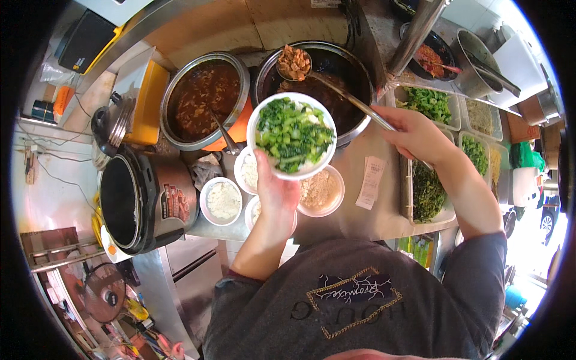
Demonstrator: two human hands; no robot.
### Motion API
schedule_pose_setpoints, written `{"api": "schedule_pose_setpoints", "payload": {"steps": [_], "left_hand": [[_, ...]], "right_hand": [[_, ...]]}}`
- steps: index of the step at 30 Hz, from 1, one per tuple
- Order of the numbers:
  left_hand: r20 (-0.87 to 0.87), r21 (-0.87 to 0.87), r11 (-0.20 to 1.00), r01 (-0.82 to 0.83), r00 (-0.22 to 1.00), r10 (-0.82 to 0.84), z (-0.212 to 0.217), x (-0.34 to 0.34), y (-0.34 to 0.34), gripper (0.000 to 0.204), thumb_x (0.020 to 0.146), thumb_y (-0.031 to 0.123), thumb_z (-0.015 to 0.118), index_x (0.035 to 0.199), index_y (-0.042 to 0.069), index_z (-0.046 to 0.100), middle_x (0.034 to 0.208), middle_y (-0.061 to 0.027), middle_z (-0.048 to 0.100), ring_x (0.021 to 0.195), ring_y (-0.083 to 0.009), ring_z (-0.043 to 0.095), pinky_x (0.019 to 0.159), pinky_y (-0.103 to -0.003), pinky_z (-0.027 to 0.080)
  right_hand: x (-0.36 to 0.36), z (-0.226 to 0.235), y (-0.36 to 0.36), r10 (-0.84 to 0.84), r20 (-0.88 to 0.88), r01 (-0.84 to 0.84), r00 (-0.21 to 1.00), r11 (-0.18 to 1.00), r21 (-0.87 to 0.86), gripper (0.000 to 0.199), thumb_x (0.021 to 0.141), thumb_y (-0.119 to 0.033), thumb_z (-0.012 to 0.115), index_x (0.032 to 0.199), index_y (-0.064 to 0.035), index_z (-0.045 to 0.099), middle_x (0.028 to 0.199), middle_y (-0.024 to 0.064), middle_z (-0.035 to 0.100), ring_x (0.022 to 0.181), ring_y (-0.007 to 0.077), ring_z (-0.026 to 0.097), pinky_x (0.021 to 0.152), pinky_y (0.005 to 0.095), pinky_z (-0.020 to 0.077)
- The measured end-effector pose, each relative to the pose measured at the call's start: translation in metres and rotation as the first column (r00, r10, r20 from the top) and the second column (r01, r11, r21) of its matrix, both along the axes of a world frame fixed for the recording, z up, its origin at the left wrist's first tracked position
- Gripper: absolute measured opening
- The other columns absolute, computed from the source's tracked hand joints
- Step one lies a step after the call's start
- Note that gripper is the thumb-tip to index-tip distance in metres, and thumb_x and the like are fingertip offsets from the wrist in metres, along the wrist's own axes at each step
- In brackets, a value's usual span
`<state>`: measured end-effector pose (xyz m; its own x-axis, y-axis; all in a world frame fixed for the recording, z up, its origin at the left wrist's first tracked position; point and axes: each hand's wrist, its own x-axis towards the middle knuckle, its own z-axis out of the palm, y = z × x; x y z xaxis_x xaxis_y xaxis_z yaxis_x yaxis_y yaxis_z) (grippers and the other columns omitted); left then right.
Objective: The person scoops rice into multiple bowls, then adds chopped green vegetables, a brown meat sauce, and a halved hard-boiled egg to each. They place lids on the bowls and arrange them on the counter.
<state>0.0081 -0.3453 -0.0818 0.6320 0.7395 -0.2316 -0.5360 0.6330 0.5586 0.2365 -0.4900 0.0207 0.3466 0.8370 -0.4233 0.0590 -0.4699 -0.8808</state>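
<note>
Your left hand [277, 192] grips a white bowl [291, 135] from below, thumb hooked on the near rim, holding it up above the counter [354, 213] and in front of the two big pots. The bowl is topped with chopped green vegetables over what looks like rice. Your right hand [414, 135] is closed around the long handle of a ladle [294, 62], whose cup sits over the dark pot of stew [345, 96], loaded with brownish chunks of meat.

This looks like the topping step: greens are in, meat is lifted but not yet in the bowl. The next move would call for bringing cup and bowl together and tipping without dripping on the counter.

Left of that pot stands a second pot of reddish-brown sauce [204, 99] with a spoon in it. Beneath the held bowl, several small bowls of rice [223, 201] are partly covered, so their number is unclear. An open rice cooker [141, 204] sits at the left; trays of greens [429, 105] run along the right, bent and cut off by the rim.
</note>
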Motion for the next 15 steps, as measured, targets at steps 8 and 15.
{"api": "schedule_pose_setpoints", "payload": {"steps": [8, 15], "left_hand": [[0.254, 0.018, 1.000, -0.008, 0.967, 0.003, -0.004, 0.055, 0.033, 0.069, 0.094, 0.054, 0.047, 0.147, 0.015, 0.031, 0.150, -0.0044, 0.037, 0.137, -0.0239, 0.037, 0.114, -0.045, 0.031], [0.246, 0.127, 0.992, -0.017, 0.969, -0.015, -0.004, 0.048, 0.031, 0.071, 0.092, 0.055, 0.051, 0.148, 0.017, 0.031, 0.150, -0.0045, 0.037, 0.138, -0.0265, 0.036, 0.112, -0.048, 0.034]], "right_hand": [[-0.028, 0.033, -0.062, 0.068, 0.134, -0.078, 0.989, 0.994, 0.071, 0.053, 0.089, -0.002, 0.056, 0.141, -0.0039, 0.045, 0.111, 0.0113, 0.065, 0.094, 0.0138, 0.059, 0.082, 0.0274, 0.0474], [-0.031, 0.027, -0.075, 0.058, 0.655, -0.165, 0.753, 0.981, 0.102, 0.056, 0.082, 0.000, 0.059, 0.137, -0.0069, 0.050, 0.099, 0.0196, 0.062, 0.085, 0.0346, 0.062, 0.076, 0.0356, 0.0496]]}}
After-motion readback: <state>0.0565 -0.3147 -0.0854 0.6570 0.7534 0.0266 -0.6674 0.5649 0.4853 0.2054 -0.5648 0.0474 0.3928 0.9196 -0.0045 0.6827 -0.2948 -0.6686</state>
